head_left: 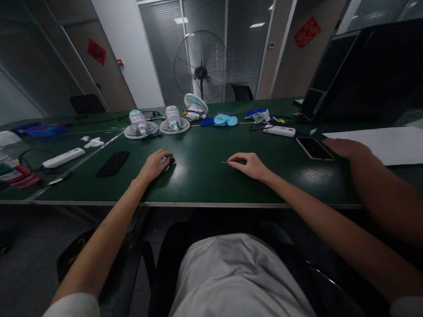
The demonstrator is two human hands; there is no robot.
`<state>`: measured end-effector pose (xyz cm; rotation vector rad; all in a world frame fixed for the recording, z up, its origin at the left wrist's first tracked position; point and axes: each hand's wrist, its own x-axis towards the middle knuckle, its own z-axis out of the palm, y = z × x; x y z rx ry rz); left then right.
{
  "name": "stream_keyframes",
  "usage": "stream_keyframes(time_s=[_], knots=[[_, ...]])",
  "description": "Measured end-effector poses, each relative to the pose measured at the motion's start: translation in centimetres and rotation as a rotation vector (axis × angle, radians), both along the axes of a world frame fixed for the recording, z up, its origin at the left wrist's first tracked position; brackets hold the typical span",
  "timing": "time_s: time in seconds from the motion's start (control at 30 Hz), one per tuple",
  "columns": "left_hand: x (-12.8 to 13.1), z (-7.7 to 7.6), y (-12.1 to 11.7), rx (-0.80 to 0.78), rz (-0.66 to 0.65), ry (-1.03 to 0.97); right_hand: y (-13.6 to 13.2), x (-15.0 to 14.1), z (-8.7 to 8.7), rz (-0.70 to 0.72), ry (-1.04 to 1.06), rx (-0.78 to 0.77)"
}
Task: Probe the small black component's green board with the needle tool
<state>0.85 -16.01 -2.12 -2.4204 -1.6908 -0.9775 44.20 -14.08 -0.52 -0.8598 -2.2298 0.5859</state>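
Observation:
My left hand (156, 164) rests on the green table with its fingers closed around a small dark and silvery object (171, 160), too small to name. Between the thumb and fingertips of my right hand (247, 165) is a thin, pale needle-like piece (224, 162), pointing left just above the tabletop. A gap of bare green surface lies between both hands. Left of my left hand lies a black phone (112, 163).
White fans (140, 128) stand at the back, beside light-blue fan blades (225, 119). White power strips (279, 130) lie on both sides. On the right, another person's hand (347, 148) rests near a phone (315, 148), white paper (389, 143) and a large black screen (372, 76).

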Motion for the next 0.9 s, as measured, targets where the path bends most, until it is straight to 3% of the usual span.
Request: stream_keyframes(time_s=[0.37,0.9], knots=[[-0.28,-0.16,0.57,0.018,0.000,-0.018,0.11,0.17,-0.06,0.005,-0.014,0.001],[-0.71,0.02,0.37,0.032,0.163,-0.148,0.23,0.20,-0.24,0.011,-0.013,0.007]])
